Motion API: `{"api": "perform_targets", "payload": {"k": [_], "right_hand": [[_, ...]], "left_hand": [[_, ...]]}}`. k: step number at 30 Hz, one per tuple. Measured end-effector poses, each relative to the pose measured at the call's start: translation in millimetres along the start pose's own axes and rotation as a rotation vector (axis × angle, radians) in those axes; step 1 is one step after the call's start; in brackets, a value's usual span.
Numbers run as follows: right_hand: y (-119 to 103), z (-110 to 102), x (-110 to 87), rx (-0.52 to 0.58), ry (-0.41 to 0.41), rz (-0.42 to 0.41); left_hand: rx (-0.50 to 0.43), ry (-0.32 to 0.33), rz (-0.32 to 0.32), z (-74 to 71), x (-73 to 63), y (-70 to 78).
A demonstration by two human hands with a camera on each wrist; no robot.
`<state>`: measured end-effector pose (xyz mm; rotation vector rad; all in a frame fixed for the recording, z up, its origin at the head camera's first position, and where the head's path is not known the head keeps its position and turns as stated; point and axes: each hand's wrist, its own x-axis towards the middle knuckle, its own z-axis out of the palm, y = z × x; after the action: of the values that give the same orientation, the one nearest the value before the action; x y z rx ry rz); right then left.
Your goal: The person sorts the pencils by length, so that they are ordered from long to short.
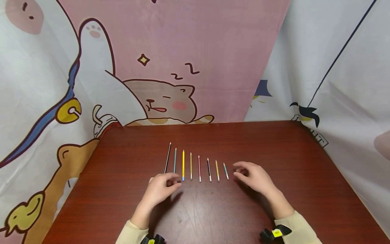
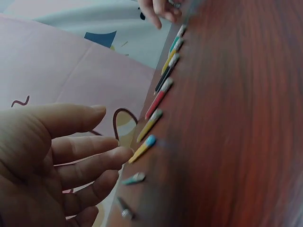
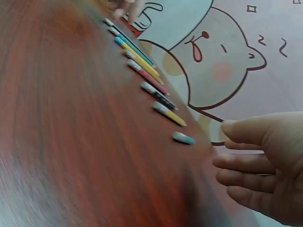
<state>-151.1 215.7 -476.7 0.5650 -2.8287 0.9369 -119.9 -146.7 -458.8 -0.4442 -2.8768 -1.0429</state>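
Several pencils lie side by side in a row on the table, longest at the left and shortest at the right. A long black pencil begins the row, beside a teal one and a yellow pencil with a blue end. Farther along, a red pencil and a short green pencil can be seen. My left hand hovers near the lower ends of the leftmost pencils, fingers relaxed and holding nothing. To the right of the shortest pencil, my right hand is likewise relaxed, with no object in it.
The dark reddish-brown table reaches back to a cartoon-printed cloth hanging behind it and along both sides. Black devices with yellow labels are strapped at both wrists, as on the right one.
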Motion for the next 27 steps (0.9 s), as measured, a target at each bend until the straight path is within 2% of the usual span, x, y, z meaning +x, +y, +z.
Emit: {"api": "perform_targets", "payload": {"k": [6, 11, 17, 20, 27], "right_hand": [[6.2, -23.5, -11.9, -0.048, -0.105, -0.027], [10.5, -45.1, -23.3, -0.102, -0.153, -0.055], [14.8, -66.2, -32.6, -0.156, -0.173, -0.074], [16.1, -77.8, -37.2, -0.181, -0.183, -0.058], [16.4, -102.8, -47.8, -0.23, -0.17, -0.042]], "left_hand": [[0.05, -0.042, -0.006, -20.6, -5.5, -11.2], [0.165, -0.052, 0.01, -38.5, -14.0, -25.0], [0.255, -0.044, 0.036, -62.7, -26.5, -35.4], [0.28, -0.031, 0.039, -76.1, -32.2, -37.8], [0.327, -0.026, -0.011, -104.8, -44.7, -42.2]]}}
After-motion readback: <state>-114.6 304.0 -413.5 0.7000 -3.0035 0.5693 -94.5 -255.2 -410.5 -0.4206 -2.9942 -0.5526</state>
